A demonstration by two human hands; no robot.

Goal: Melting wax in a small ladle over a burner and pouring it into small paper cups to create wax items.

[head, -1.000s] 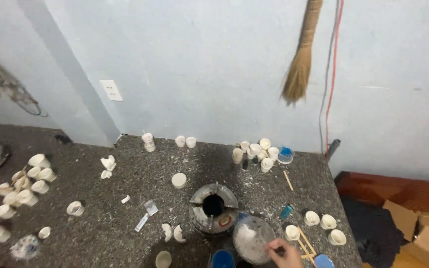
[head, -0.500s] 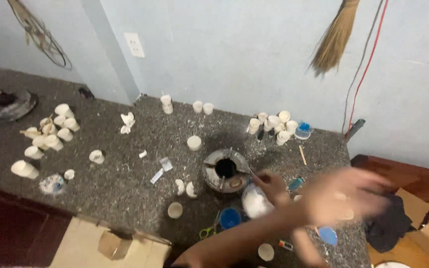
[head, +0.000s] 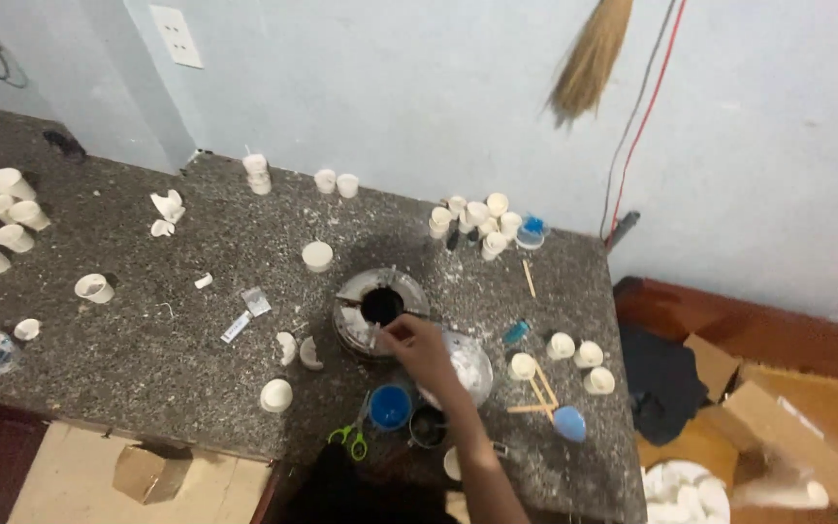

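Now only one hand (head: pixel 417 346) shows, reaching from the bench's (head: pixel 147 359) near edge over the bowl (head: pixel 466 367) to the stove (head: pixel 377 309), fingers pinched at its rim, on what I cannot tell. The blurred hand seen earlier has left view.

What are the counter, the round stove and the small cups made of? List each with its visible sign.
Counter: looks like polished stone or terrazzo; dark grey with fine pale speckles.
Round stove: seemingly metal, dull grey and sooty, with a black centre hole; the right hand rests at its rim.
Small cups: matte off-white, possibly paper or plastic; too small to tell.
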